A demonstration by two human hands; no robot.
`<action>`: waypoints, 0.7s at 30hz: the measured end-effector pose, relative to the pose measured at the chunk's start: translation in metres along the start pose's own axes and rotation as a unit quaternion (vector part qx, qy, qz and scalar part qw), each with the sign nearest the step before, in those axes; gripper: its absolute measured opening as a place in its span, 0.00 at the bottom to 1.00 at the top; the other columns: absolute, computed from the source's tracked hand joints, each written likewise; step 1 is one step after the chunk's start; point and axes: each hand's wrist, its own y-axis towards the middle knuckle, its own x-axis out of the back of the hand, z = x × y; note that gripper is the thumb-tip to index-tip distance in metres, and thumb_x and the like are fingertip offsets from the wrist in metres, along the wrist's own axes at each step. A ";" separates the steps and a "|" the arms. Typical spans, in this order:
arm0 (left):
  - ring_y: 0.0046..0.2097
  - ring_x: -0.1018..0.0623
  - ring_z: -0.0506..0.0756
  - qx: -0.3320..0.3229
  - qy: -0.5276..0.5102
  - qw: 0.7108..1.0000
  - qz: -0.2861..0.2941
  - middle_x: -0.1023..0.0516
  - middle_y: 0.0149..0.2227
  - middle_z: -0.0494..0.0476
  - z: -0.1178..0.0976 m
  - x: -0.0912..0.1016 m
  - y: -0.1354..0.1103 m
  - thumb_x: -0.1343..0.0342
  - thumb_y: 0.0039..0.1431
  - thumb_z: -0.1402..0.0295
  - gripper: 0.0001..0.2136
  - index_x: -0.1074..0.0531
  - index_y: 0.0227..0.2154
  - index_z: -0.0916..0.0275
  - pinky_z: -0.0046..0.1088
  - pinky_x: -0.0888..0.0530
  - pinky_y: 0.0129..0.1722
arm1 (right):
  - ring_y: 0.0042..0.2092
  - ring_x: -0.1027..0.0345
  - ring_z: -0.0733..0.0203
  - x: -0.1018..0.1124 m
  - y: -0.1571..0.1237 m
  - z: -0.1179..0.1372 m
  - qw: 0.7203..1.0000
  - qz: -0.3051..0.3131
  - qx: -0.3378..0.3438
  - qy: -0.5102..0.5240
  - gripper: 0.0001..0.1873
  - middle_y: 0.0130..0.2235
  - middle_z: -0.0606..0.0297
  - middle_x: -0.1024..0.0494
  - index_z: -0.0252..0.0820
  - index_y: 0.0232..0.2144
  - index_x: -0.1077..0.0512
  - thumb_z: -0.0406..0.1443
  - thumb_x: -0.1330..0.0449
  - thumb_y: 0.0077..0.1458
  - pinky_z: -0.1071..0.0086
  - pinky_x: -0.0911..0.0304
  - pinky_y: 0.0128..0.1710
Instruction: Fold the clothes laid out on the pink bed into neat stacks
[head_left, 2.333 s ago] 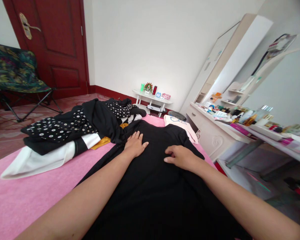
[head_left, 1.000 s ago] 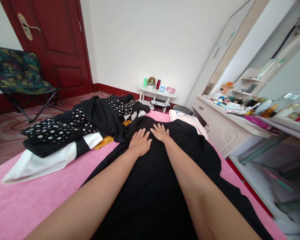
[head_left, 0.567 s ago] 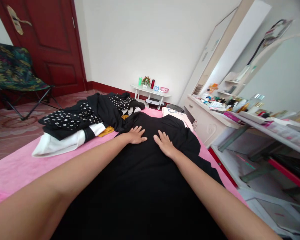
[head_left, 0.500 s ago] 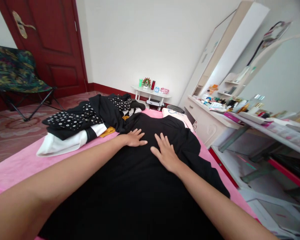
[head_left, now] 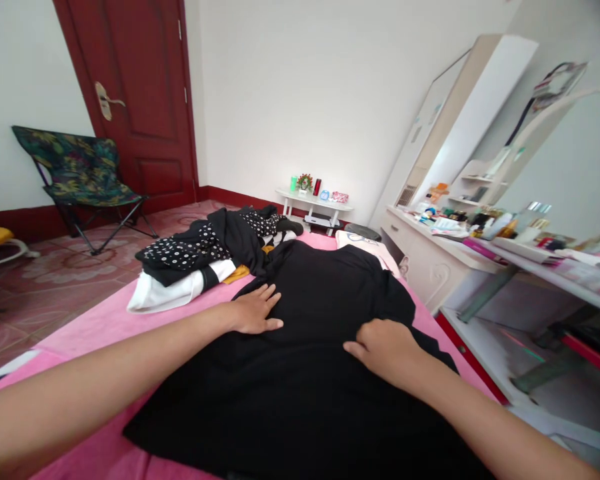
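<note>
A bed (head_left: 95,327) with a pink cover fills the near part of the room, on a patterned tile floor (head_left: 55,273). A black garment (head_left: 305,387) lies spread flat along the bed's right side, reaching to its far edge. The left hand (head_left: 253,313) rests on the garment's left edge, fingers (head_left: 267,295) wide and flat. The right hand (head_left: 385,347) rests nearer its right edge, fingers curled under; whether they pinch cloth I cannot tell. A pile of clothes (head_left: 205,257) sits at the bed's far left corner. Behind stand a red door (head_left: 140,100), a folding chair (head_left: 80,170) and a small table (head_left: 313,200). On the right, a dresser (head_left: 430,260) carries bottles (head_left: 485,223).
</note>
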 end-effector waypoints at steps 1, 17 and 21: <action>0.66 0.51 0.57 -0.002 -0.007 1.000 0.009 0.54 0.66 0.58 -0.001 0.007 -0.003 0.49 0.54 0.48 0.35 0.45 0.62 0.59 0.33 0.49 0.62 | 0.37 0.27 0.49 -0.001 0.016 0.003 0.999 -0.018 0.023 0.013 0.17 0.31 0.55 0.21 0.43 0.25 0.24 0.47 0.45 0.54 0.63 0.39 0.35; 0.50 0.27 0.68 0.380 0.045 0.880 -0.280 0.27 0.48 0.70 0.104 0.153 0.035 0.46 0.44 0.41 0.36 0.29 0.47 0.67 0.40 0.29 0.46 | 0.30 0.32 0.61 -0.069 0.088 0.020 0.979 -0.166 -0.011 0.117 0.13 0.30 0.67 0.25 0.47 0.29 0.35 0.44 0.53 0.60 0.72 0.53 0.25; 0.45 0.24 0.65 0.394 0.028 0.883 -0.253 0.25 0.46 0.66 0.119 0.157 0.046 0.39 0.46 0.56 0.25 0.28 0.45 0.66 0.35 0.27 0.43 | 0.29 0.33 0.63 -0.071 0.087 0.019 0.975 -0.172 0.005 0.139 0.11 0.29 0.68 0.26 0.46 0.29 0.34 0.42 0.52 0.59 0.72 0.54 0.26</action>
